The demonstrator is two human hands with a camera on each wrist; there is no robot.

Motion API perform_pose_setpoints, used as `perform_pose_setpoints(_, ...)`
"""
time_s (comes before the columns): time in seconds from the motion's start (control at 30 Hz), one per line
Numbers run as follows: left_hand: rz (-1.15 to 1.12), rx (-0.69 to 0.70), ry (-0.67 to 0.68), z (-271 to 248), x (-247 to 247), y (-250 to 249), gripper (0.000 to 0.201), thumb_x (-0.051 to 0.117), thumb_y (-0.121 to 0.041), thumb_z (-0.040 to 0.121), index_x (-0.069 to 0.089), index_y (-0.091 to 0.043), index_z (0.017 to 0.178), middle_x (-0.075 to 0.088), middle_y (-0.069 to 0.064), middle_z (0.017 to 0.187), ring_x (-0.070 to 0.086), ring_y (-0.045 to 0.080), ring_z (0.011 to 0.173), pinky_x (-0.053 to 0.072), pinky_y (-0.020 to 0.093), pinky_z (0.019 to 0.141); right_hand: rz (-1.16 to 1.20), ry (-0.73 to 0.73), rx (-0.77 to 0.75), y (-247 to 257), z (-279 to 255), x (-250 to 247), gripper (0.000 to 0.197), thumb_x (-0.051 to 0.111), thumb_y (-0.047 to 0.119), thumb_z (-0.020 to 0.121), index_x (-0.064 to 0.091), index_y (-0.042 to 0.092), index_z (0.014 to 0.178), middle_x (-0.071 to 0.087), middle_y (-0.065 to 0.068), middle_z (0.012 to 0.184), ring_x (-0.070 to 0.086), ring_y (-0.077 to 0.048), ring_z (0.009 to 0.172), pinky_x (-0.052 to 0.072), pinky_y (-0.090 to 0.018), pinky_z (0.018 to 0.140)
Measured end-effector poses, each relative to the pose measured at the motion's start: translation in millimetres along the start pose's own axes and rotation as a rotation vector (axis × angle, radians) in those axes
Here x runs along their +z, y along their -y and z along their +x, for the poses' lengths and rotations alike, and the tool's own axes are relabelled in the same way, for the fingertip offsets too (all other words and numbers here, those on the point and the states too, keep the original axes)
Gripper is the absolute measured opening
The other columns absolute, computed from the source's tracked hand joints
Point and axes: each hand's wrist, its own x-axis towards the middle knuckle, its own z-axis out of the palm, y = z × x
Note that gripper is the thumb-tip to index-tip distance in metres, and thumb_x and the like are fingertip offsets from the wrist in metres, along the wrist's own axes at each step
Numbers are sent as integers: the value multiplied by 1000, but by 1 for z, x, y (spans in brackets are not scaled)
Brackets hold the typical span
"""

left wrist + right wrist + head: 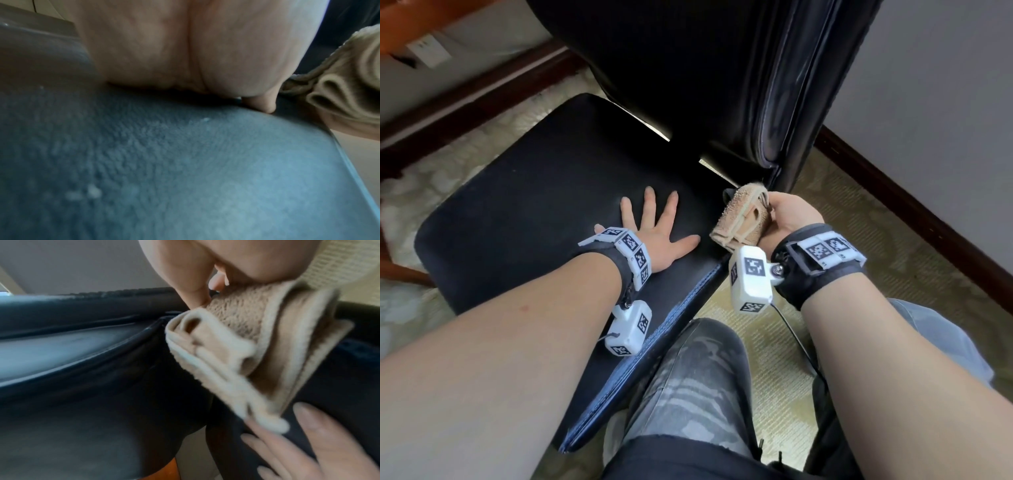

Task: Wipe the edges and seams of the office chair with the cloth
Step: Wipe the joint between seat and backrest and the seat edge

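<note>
The black leather office chair shows its seat (527,205) and its backrest (722,75). My left hand (654,226) lies flat on the seat with fingers spread. My right hand (787,214) grips a folded beige cloth (743,219) at the seat's right rear corner, just below the backrest's piped edge (774,130). In the right wrist view the cloth (242,353) hangs folded from my fingers in front of the backrest seam (82,340), with my left hand's fingers (308,443) spread on the seat below. The left wrist view shows my palm (185,56) pressed on the seat (185,178) and the cloth (339,78) at the right.
My knee in camouflage trousers (695,377) is beside the seat's front edge. A patterned carpet (859,205) covers the floor. A grey wall with a dark skirting board (911,205) runs to the right. Wooden furniture (414,20) stands at the far left.
</note>
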Motion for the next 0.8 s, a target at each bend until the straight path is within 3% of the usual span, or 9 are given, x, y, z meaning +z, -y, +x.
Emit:
perform_pose_setpoints(0.07, 0, -8, 1, -1, -1, -1, 96, 19, -97, 74, -33, -59, 146, -40, -15, 163, -36, 40, 151, 3, 79, 116, 32, -1, 24, 4, -6, 2, 56, 66, -4, 66, 68, -4, 122, 73, -26, 112, 72, -48, 96, 51, -73, 83)
perform_pose_setpoints(0.17, 3, -21, -8, -6, -4, -5, 93, 25, -93, 83, -28, -57, 150, -39, -13, 165, -34, 39, 152, 1, 81, 114, 90, 23, -9, 10, -19, 4, 32, 61, -7, 79, 69, -5, 111, 74, -24, 110, 74, -45, 93, 54, -70, 78)
perform_pose_setpoints(0.27, 19, -33, -15, -9, -7, -8, 91, 25, -91, 86, -26, -55, 153, -38, -13, 166, -32, 38, 154, 1, 83, 113, 154, 58, -86, 12, -25, -1, 34, 66, -7, 76, 69, -9, 109, 74, -27, 108, 73, -47, 95, 51, -74, 85)
perform_pose_setpoints(0.33, 27, -34, -4, -10, -8, -8, 90, 24, -91, 87, -27, -55, 153, -38, -13, 165, -32, 37, 154, 1, 83, 113, 146, 51, -162, 10, -24, -5, 31, 71, -3, 74, 71, -7, 105, 75, -22, 101, 74, -40, 93, 55, -67, 84)
perform_pose_setpoints(0.4, 44, -31, 3, -11, -8, -8, 89, 21, -92, 87, -28, -55, 152, -38, -13, 166, -31, 37, 155, 2, 83, 113, -148, -29, -372, 9, -21, -12, 12, 72, 10, 77, 66, 4, 86, 70, -8, 80, 68, -24, 77, 59, -42, 72)
perform_pose_setpoints(0.43, 50, -31, 3, -11, -9, -8, 89, 20, -92, 87, -28, -55, 152, -38, -13, 166, -30, 36, 155, 3, 82, 113, -392, -115, -511, 11, -20, -16, 14, 73, 17, 77, 60, 12, 79, 62, -1, 74, 60, -19, 69, 54, -33, 68)
perform_pose_setpoints(0.53, 45, -29, 4, -12, -9, -7, 89, 20, -92, 86, -28, -56, 152, -38, -13, 166, -31, 36, 155, 2, 83, 113, -931, -344, -753, 13, -22, -31, 20, 70, 22, 82, 50, 20, 85, 50, 8, 76, 45, -9, 64, 33, -24, 59)
perform_pose_setpoints(0.6, 38, -24, 0, -11, -8, -7, 89, 20, -92, 86, -29, -56, 152, -39, -13, 165, -32, 36, 155, 2, 83, 113, -981, -377, -755, 11, -18, -40, 18, 66, 19, 84, 49, 21, 88, 53, 9, 78, 46, -9, 66, 32, -25, 57)
perform_pose_setpoints(0.8, 40, -20, -4, -12, -7, -7, 89, 20, -93, 85, -29, -57, 151, -40, -14, 164, -32, 35, 155, 2, 83, 111, -792, -380, -768, 1, -8, -36, 32, 73, 25, 83, 41, 27, 84, 74, -2, 94, 54, -11, 69, 35, -24, 56)
